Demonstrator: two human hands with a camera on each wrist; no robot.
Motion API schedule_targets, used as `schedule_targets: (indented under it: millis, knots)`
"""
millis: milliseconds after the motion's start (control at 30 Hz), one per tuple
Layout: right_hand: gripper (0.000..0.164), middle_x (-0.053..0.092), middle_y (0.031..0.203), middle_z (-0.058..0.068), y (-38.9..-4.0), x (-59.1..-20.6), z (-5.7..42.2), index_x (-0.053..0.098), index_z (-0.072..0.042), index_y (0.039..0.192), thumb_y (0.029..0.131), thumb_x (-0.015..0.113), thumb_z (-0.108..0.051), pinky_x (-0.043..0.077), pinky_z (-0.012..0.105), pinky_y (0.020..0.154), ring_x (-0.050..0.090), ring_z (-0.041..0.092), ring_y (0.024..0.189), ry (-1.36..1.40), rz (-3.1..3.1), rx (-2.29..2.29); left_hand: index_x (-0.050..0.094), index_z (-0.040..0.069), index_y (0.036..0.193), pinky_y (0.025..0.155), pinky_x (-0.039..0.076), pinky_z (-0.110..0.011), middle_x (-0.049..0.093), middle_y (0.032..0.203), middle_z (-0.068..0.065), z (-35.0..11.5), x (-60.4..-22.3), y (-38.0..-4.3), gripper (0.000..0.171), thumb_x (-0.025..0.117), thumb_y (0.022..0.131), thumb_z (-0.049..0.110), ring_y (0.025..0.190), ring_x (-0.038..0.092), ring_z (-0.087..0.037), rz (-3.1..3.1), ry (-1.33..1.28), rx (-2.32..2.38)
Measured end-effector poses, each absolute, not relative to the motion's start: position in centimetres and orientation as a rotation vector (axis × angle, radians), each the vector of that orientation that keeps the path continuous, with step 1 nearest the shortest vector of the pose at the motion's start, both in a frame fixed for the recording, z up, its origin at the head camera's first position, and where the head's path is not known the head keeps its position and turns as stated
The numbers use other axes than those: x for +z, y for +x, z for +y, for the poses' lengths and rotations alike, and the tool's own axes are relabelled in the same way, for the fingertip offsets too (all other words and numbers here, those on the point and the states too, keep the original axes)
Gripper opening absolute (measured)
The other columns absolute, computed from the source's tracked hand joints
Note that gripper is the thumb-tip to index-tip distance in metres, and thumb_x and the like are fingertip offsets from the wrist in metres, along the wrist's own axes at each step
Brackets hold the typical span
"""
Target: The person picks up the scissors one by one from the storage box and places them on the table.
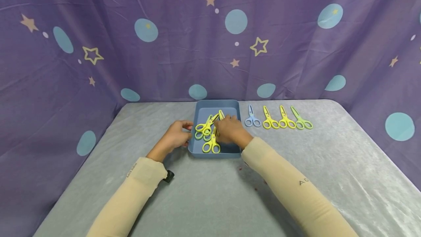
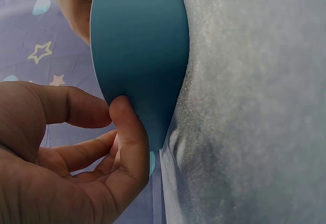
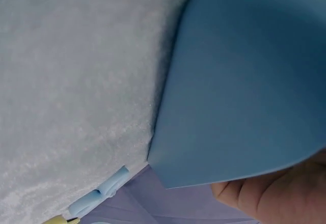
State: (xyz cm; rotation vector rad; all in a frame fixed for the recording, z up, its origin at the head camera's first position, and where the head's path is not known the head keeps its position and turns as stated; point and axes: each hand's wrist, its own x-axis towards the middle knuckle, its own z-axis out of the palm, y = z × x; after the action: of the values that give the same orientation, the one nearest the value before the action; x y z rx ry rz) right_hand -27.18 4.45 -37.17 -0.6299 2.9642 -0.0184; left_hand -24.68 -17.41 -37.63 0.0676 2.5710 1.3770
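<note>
Gently now, steady the blue tray [image 1: 214,155] with the half-curled left hand [image 1: 175,134], by a light pinch at the near rim. With the right hand [image 1: 232,131] bent down inside it (fingertips hidden, so no telling whether full or empty), best to handle the overlapping scissors [image 1: 209,122], just left of those knuckles, singly, to save tangling the loops. To the right of that hand, a row of four scissors [image 1: 285,118]. Beneath both hands, a grey tabletop [image 1: 197,200]; beyond, a purple curtain [image 1: 184,50] patterned with stars.
</note>
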Motion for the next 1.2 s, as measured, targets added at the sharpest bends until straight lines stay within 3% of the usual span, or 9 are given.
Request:
schedule_targets:
  millis: [667, 900, 1200]
  knots:
    - [0.055, 0.055, 0.128, 0.025, -26.3, -35.3, 5.4, 0.061, -0.019, 0.136, 0.086, 0.079, -0.037, 0.051, 0.062, 0.088, 0.046, 0.050, 0.118, -0.618, 3.128, -0.071, 0.048, 0.003, 0.151, 0.065, 0.056, -0.039, 0.051, 0.137, -0.017, -17.4, -37.6, -24.8, 0.059, 0.055, 0.093, -0.003, 0.059, 0.053, -0.016, 2.592, 0.082, 1.365]
    - [0.053, 0.055, 0.118, 0.025, -26.1, -35.0, 6.7, 0.064, -0.018, 0.129, 0.081, 0.081, -0.031, 0.052, 0.061, 0.083, 0.048, 0.048, 0.111, -0.599, 3.214, -0.055, 0.048, 0.004, 0.151, 0.066, 0.056, -0.039, 0.051, 0.137, -0.016, -17.4, -37.7, -24.8, 0.058, 0.055, 0.094, -0.002, 0.064, 0.056, -0.017, 2.591, 0.083, 1.363]
    - [0.052, 0.054, 0.124, 0.027, -26.0, -34.4, 9.2, 0.065, -0.016, 0.126, 0.081, 0.084, -0.031, 0.050, 0.066, 0.085, 0.047, 0.051, 0.115, -0.562, 3.262, -0.073, 0.048, 0.004, 0.151, 0.065, 0.057, -0.037, 0.051, 0.137, -0.016, -17.4, -37.6, -24.7, 0.058, 0.056, 0.094, -0.002, 0.071, 0.059, -0.019, 2.592, 0.076, 1.358]
